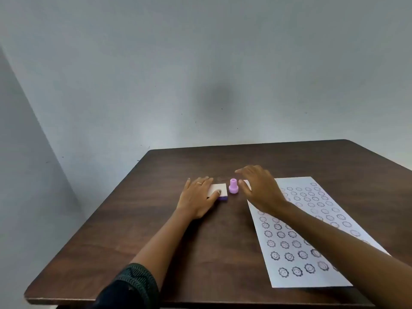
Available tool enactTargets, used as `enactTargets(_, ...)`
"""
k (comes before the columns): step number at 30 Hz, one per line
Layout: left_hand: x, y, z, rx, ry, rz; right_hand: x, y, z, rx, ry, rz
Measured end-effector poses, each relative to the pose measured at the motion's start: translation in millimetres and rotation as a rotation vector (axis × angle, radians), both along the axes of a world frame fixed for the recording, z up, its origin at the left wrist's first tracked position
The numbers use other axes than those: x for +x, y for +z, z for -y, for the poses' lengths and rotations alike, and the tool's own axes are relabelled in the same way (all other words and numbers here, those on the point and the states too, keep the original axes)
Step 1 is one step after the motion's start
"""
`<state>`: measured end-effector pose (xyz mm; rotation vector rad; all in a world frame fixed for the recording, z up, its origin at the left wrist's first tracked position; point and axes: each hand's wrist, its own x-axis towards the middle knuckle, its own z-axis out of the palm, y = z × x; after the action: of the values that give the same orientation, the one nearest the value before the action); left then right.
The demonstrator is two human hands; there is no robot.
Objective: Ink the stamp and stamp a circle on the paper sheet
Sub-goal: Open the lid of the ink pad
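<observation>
So the little pink stamp [233,186] stands upright right around the middle of the frame, between both hands, with the white-topped ink pad [219,191] just to its left and the paper sheet [312,237] full of smiley prints running down to the lower right. Left hand [199,198] lies flat and open, thumb on the pad, while the right hand [259,188] hovers open just right of the stamp, gripping nothing. Loads of bare brown table [200,253] toward the near edge, and a clear strip behind the stamp up to the far edge by the wall [200,63].

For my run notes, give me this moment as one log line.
stamp upright on table, untouched | left hand flat on ink pad | right hand open beside stamp | paper sheet nearly filled
</observation>
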<state>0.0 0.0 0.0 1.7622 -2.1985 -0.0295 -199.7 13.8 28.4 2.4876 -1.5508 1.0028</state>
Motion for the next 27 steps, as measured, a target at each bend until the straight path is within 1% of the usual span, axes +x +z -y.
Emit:
enactTargets(3,4.4,-1.4,-2.3,0.012,-0.034,-0.073,14.3,1.0,4.1,-0.058,0.058,-0.039)
enactTargets(8,17.4,-4.8,-15.8,0.038,-0.030,-0.159,34.8,-0.6,6.0,-0.047,0.149,-0.055)
enactTargets(12,30.8,-6.0,-35.2,0.041,-0.043,-0.175,51.4,-5.6,2.5,0.049,0.273,-0.108)
enactTargets(17,51.3,-6.1,-62.3,0.037,-0.051,-0.172,64.4,-8.0,-8.2,0.198,0.358,-0.070)
enactTargets(23,75.1,-9.5,-93.7,0.066,-0.057,-0.182,72.3,-7.7,-25.4,0.339,0.511,-0.097)
enactTargets(27,89.0,-9.6,-105.9,0.106,-0.056,-0.207,74.1,-7.0,-34.2,0.360,0.544,-0.145)
